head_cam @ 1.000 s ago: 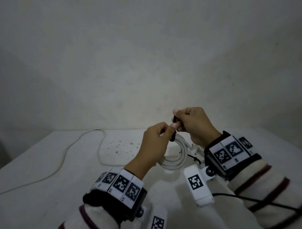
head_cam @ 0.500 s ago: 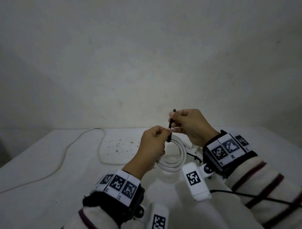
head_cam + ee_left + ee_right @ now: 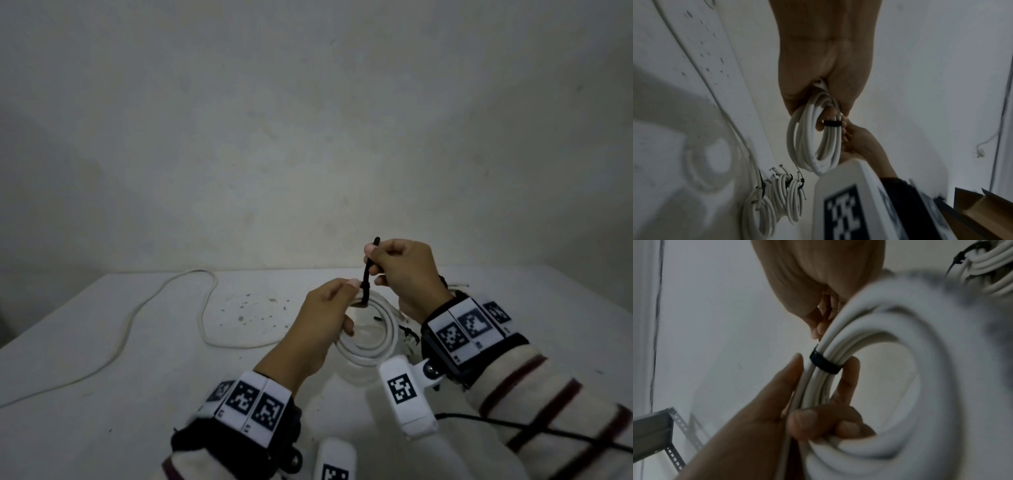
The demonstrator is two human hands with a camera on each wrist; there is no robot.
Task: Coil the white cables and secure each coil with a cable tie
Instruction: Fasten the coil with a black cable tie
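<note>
My left hand [image 3: 329, 308] grips a white cable coil [image 3: 380, 339] held above the white table [image 3: 102, 359]. A black cable tie [image 3: 368, 270] is looped round the coil's top. My right hand [image 3: 400, 267] pinches the tie's tail, which stands upright above the coil. In the left wrist view the coil [image 3: 813, 142] hangs from my left hand with the tie band [image 3: 832, 123] snug round its strands. The right wrist view shows the band [image 3: 825, 364] on the coil [image 3: 890, 369], with left fingers [image 3: 846, 382] through the loop.
A loose white cable [image 3: 144, 318] snakes across the table's left side. Several tied white coils [image 3: 774, 199] lie on the table by my right wrist. A cardboard box [image 3: 986, 211] sits at the far right. A pale wall rises behind the table.
My right hand has risen, drawing the tie's tail upward so more black strap shows above the coil. The loop round the coil looks tighter. The left hand keeps its grip.
</note>
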